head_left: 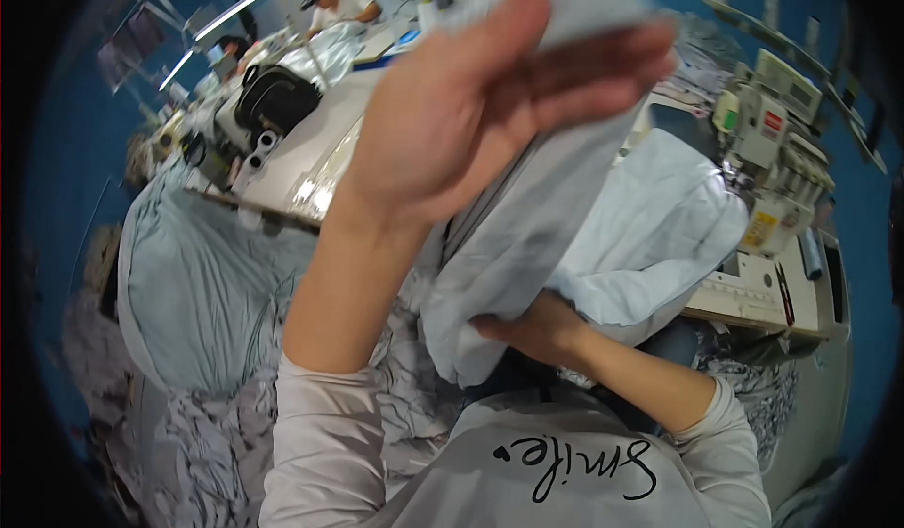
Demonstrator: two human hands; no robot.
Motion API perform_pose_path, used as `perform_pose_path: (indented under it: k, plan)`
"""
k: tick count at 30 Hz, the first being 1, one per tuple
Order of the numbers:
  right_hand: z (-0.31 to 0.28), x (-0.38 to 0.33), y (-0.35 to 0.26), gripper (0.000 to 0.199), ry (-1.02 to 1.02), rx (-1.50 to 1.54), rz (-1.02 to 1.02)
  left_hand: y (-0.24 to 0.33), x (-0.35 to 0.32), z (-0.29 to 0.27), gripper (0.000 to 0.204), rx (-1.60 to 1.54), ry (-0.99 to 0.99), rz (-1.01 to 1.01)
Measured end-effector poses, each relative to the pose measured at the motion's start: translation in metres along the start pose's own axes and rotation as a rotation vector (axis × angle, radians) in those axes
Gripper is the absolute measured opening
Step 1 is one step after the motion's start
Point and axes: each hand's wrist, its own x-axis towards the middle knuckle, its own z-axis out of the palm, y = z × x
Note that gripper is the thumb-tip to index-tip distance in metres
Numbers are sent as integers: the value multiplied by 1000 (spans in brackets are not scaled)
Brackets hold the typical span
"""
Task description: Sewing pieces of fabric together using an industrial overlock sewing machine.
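Blue walls ring a sewing workshop where a pale counter (311, 142) runs toward twelve o'clock and an industrial sewing machine (777, 151) stands at three o'clock. At centre, the left hand (471, 104) is raised, fingers pressed together pinching the top of a light grey cloth (527, 236). The right hand (532, 325), at six o'clock, grips the cloth's lower end, beside a heap of pale fabric (659, 227).

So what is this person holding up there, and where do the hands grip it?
A pale grey piece of fabric. The left hand pinches its upper end, raised high; the right hand grips its lower part, near the person's chest.
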Motion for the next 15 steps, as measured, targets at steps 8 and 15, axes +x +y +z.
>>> perform_pose_path:
  k: [8,15]
  plan:
    - [-149,-139,155,42,741,-256,-335,-4,27,7,58,-1,-1097,-110]
    - [-27,-236,251,42,833,61,-13,-161,-182,-103,80,1243,-248,-1376]
